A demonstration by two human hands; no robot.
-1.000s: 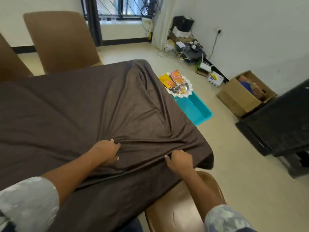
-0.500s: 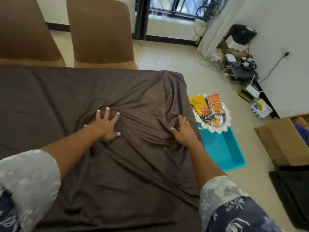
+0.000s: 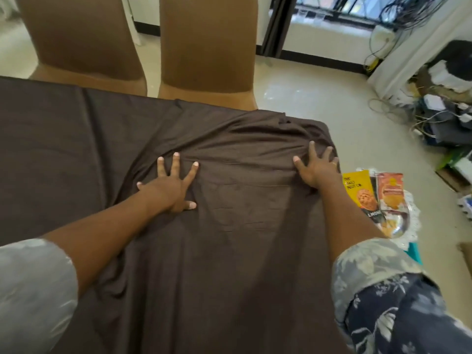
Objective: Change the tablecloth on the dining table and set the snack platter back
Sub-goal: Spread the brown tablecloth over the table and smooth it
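Note:
A dark brown tablecloth (image 3: 76, 154) covers the dining table, with wrinkles bunched toward the far right corner. My left hand (image 3: 171, 185) lies flat on the cloth, fingers spread, near the middle. My right hand (image 3: 315, 167) presses flat with spread fingers close to the table's right edge, near the bunched corner. Neither hand holds anything. The snack platter (image 3: 406, 226), a clear tray with a lacy white rim holding a yellow nut packet and an orange packet, sits low beside the table's right side, on a teal bin (image 3: 415, 251), partly hidden by my right arm.
Two brown upholstered chairs (image 3: 207, 47) stand at the table's far side. A tangle of cables, power strips and boxes (image 3: 434, 111) lies on the floor by the right wall. Cream floor tiles stretch between the table and the window.
Both hands slid forward across the cloth toward the far right corner, fingers spreading wider; a second ago they gripped the cloth at the near edge. My view moved forward over the table.

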